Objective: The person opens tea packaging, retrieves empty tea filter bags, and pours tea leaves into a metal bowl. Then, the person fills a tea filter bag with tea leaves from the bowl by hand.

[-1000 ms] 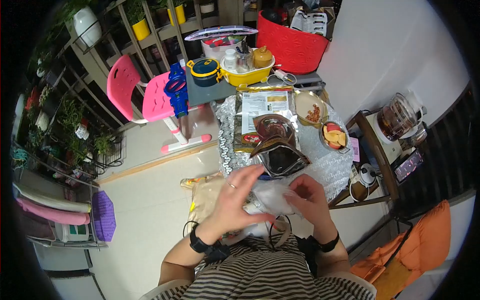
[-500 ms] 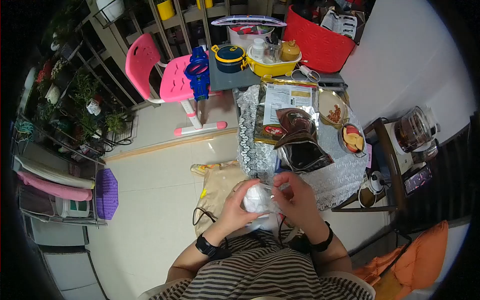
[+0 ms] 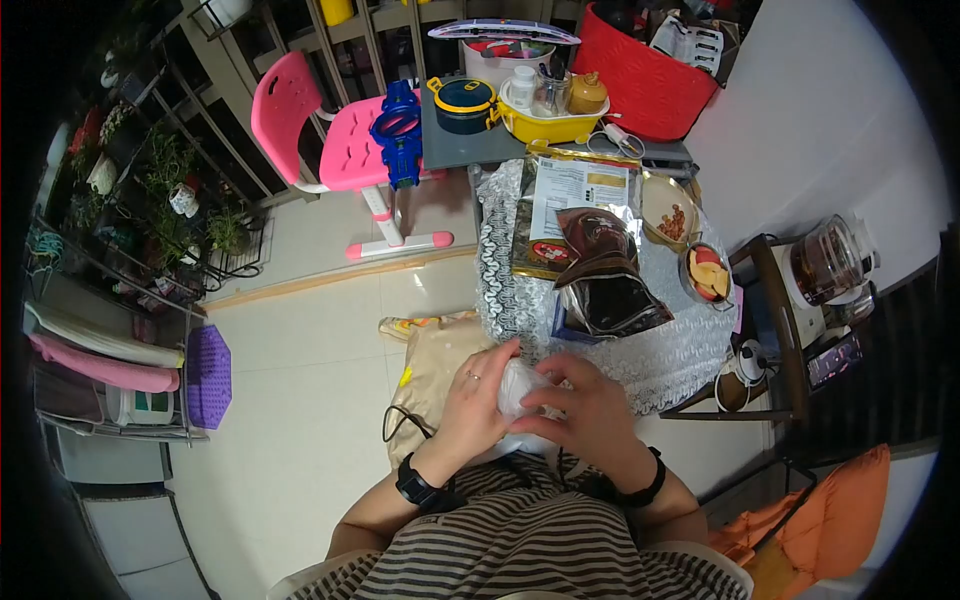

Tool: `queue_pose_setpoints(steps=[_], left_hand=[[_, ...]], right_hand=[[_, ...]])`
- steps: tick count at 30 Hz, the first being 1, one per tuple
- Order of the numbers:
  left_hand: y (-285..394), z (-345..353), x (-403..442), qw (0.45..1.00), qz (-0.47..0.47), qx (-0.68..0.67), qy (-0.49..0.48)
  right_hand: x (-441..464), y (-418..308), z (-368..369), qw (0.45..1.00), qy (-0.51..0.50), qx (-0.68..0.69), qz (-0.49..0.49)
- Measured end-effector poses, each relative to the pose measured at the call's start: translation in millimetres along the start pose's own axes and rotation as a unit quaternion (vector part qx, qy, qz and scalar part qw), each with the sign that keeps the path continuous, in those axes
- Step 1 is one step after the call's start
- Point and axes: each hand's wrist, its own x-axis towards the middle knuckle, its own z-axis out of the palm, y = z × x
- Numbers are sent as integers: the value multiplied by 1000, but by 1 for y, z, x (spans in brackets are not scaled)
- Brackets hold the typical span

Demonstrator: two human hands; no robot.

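Between my two hands is a small white bundle in clear, crinkled plastic (image 3: 517,388); what is inside cannot be made out. My left hand (image 3: 474,405), with a ring and a dark wristband, wraps its left side. The fingers of my right hand (image 3: 590,412) are curled against its right side. Both hands are held in front of my striped shirt, just short of the table. Nearest beyond them, on the silvery patterned cloth (image 3: 510,305), lies a dark brown glossy pouch (image 3: 612,285). Under it is a larger gold-edged packet (image 3: 580,190) with a white label.
A plate with small brown pieces (image 3: 668,208) and a bowl of cut fruit (image 3: 706,272) sit at the table's right. Behind stand a dark lidded pot (image 3: 464,105) and a yellow tray (image 3: 545,128). A beige bag (image 3: 440,360) lies left of my hands; a pink chair (image 3: 350,145) stands further back.
My right fingers have moved from pinching the plastic's loose edge to closing against the bundle's side. My left hand has turned over it, covering more of it. The view has shifted slightly.
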Motion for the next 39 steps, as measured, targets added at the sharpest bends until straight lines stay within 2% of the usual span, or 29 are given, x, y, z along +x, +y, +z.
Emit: queue_pose_setpoints(steps=[7,10,16,18,21,25,27,31,37,39], left_hand=[[5,0,1,1000,-12,0,-15],[6,0,-1,999,11,31,-25],[8,4,0,998,1,58,-27],[9,5,-1,998,-2,56,-37],[10,10,-1,997,12,61,-36],[12,15,0,997,24,55,-56],[14,18,1,996,31,55,-58],[17,25,5,997,43,48,-47],[22,35,7,996,56,43,-54],[25,38,9,996,59,36,-55]], right_hand=[[-4,4,6,994,45,-69,70],[-8,9,4,995,-2,-81,58],[-13,11,2,996,3,55,74],[-16,13,9,994,33,-24,97],[-21,18,10,990,46,-58,123],[-26,25,11,990,1,-59,125],[-26,24,9,991,45,-79,102],[-28,26,6,990,65,-50,113],[-39,30,-2,984,42,-75,156],[-43,33,-8,984,-5,-56,170]])
